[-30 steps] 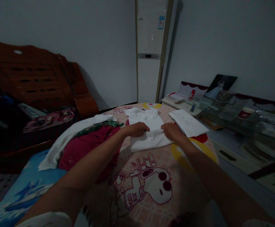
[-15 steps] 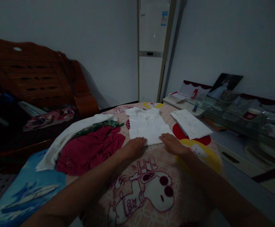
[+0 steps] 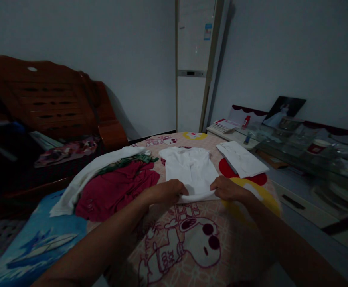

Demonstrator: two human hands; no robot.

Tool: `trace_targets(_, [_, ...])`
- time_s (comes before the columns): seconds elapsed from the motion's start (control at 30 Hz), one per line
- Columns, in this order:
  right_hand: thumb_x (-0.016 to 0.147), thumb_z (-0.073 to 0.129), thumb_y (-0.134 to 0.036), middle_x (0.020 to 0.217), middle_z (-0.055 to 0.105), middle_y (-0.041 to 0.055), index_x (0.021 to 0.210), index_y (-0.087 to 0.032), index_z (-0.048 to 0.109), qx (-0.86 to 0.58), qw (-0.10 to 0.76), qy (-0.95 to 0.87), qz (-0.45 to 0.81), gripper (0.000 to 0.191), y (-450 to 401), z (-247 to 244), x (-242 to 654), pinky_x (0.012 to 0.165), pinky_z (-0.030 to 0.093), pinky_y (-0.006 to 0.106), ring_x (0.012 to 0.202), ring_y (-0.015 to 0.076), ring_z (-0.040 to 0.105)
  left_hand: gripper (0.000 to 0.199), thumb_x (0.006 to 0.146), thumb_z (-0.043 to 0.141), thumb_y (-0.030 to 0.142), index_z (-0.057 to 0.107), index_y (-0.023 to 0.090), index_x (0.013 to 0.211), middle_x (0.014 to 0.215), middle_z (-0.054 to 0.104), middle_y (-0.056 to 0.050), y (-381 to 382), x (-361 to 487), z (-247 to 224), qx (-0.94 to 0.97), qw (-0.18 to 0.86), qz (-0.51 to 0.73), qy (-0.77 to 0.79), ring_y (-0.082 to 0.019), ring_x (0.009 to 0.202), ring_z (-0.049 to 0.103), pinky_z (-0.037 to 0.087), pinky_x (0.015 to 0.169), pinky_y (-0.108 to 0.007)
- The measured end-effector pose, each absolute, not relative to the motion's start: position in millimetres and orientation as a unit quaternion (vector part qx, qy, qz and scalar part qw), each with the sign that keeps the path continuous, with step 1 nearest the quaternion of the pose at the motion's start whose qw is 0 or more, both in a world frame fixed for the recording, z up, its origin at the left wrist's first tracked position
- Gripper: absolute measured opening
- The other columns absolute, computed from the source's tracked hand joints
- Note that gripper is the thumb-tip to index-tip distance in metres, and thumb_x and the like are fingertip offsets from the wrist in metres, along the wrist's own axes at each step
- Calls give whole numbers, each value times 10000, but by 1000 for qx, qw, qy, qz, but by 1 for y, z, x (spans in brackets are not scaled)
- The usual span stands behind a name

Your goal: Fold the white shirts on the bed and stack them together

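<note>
A white shirt [image 3: 191, 169] lies on the round table, its collar end away from me and its near edge lifted a little and sagging between my hands. My left hand [image 3: 171, 190] is closed on the left corner of that edge. At the right corner my right hand [image 3: 226, 188] pinches the cloth in the same way. Both sets of fingertips are partly hidden by the hands. To the right lies a folded white garment [image 3: 242, 158]. A heap with a dark red garment [image 3: 117, 189], a green one [image 3: 126, 161] and a long white one [image 3: 102, 167] lies to the left.
A pink patterned cloth [image 3: 192, 259] with cartoon dogs covers the table. Left stands a wooden bench [image 3: 48, 103] beside a blue printed cloth [image 3: 42, 239]. On the right, a glass-topped cabinet [image 3: 281, 143] holds a paper cup [image 3: 317, 146] and papers. A tall white cabinet unit [image 3: 190, 99] fills the corner.
The shirt has slid toward me, and its near edge is raised off the table. My hands have moved nearer and slightly apart, and now grip its corners.
</note>
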State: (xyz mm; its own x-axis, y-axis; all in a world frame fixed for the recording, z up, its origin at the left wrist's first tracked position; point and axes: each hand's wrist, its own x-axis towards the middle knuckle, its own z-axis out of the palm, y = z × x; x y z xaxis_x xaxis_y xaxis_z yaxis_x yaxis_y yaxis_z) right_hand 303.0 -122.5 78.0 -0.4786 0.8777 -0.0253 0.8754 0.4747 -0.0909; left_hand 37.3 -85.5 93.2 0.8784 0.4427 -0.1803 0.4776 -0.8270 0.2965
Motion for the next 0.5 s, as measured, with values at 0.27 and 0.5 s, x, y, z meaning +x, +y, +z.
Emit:
trace_targets(0.27, [715,585,-197,640,678,25,717,-123,728,-447,-29,-815,367,162,-125,87,314,564,398,213,590,131,578,304,758,742,313,746,164,1023,776,735,-33,-69,48,93,854,479,-122,163,-130,627,635,490,571,-196])
trace_targets(0.5, [802,559,-320,571,637,32,660,-157,640,-592,276,-682,329,230,-70,78,318,471,384,202,486,108,534,247,824,585,178,749,130,1002,876,754,-78,27,64,78,854,220,205,424,-181,792,694,519,766,-266])
